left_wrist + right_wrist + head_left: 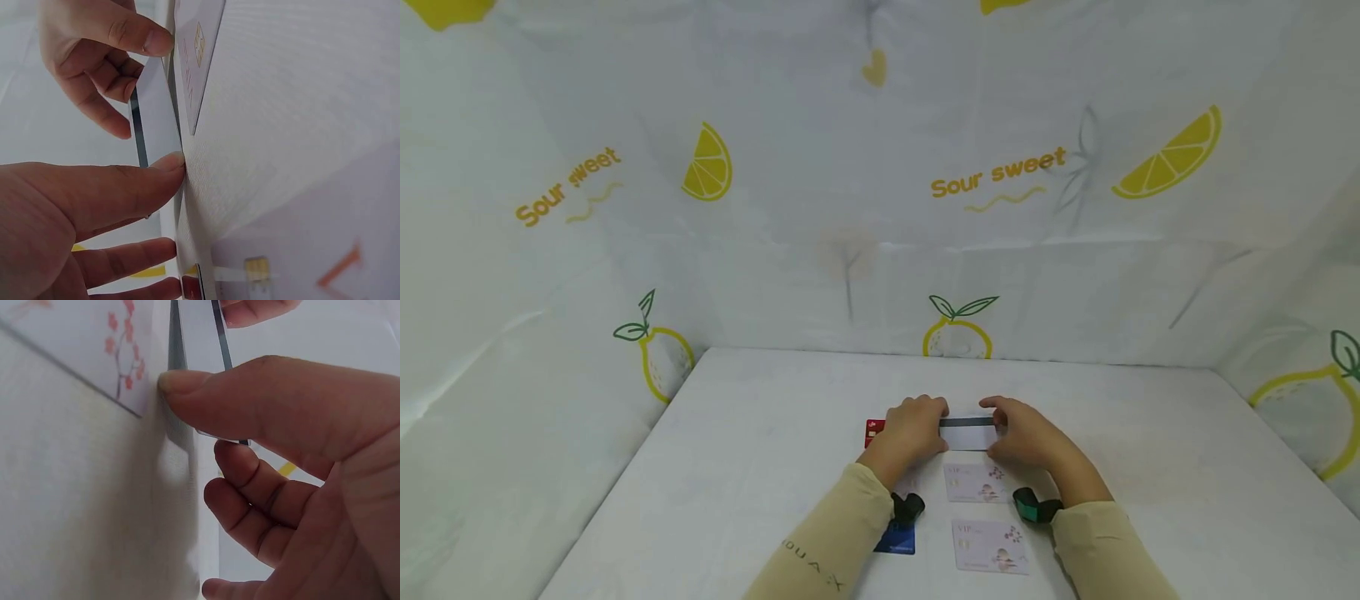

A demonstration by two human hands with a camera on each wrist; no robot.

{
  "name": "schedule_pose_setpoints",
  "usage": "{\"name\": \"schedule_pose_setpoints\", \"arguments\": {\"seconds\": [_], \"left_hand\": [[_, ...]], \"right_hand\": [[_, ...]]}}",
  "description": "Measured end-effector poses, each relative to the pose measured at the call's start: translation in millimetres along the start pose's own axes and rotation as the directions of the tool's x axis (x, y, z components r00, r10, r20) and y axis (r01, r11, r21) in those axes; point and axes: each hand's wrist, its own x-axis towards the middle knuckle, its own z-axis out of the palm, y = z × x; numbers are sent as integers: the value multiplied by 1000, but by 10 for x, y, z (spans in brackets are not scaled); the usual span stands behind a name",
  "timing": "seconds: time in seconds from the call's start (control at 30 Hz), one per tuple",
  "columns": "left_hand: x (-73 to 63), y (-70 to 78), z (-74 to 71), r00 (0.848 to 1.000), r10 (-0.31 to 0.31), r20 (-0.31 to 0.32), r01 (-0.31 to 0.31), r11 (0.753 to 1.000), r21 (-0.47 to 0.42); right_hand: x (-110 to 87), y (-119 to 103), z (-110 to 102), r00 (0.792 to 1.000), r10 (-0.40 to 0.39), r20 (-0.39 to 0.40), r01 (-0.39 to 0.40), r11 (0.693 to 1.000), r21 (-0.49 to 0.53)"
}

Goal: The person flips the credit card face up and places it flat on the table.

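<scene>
A white card with a dark stripe (pixel 967 439) along its far edge is held between both hands, just beyond a column of VIP cards. The left hand (pixel 912 427) pinches its left end, thumb on the near edge. At the opposite end, the right hand (pixel 1028 435) pinches it with the thumb in front and curled fingers behind. Both wrist views show the white card (pixel 156 106) tilted up from the tabletop, its shadow close below. In the right wrist view, the right thumb (pixel 194 387) lies across the corner of the card (pixel 203 337).
Two pale VIP cards with pink blossoms, one nearer the hands (pixel 970 485) and one closer to the front (pixel 988 546), lie on the white table (pixel 775 433). A red card (pixel 872 430) shows beside the left hand. The left wrist partly hides a blue card (pixel 897 542).
</scene>
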Motion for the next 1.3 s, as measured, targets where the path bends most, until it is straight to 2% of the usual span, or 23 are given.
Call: {"name": "schedule_pose_setpoints", "arguments": {"seconds": [0.37, 0.63, 0.87, 1.07, 1.2, 1.3], "left_hand": [[27, -61, 0, 1000, 29, 9, -29, 999, -43], [-2, -62, -54, 999, 32, 19, -30, 998, -59], [30, -73, -24, 1000, 22, -5, -22, 999, -43], [48, -80, -16, 1000, 12, -7, -13, 999, -46], [48, -78, -33, 1000, 14, 10, -13, 997, -78], [42, -78, -53, 1000, 27, 8, -26, 995, -101]], "right_hand": [[-17, 8, -25, 1000, -1, -13, 1, 1000, -5], [-2, 51, -57, 1000, -10, 7, 10, 998, 59], [6, 90, -96, 999, -35, 20, 33, 994, 108], [0, 88, -117, 999, -22, 25, 18, 989, 148], [-5, 74, -94, 1000, -10, 9, 9, 993, 120], [10, 53, -63, 999, -35, -17, 36, 998, 60]]}}
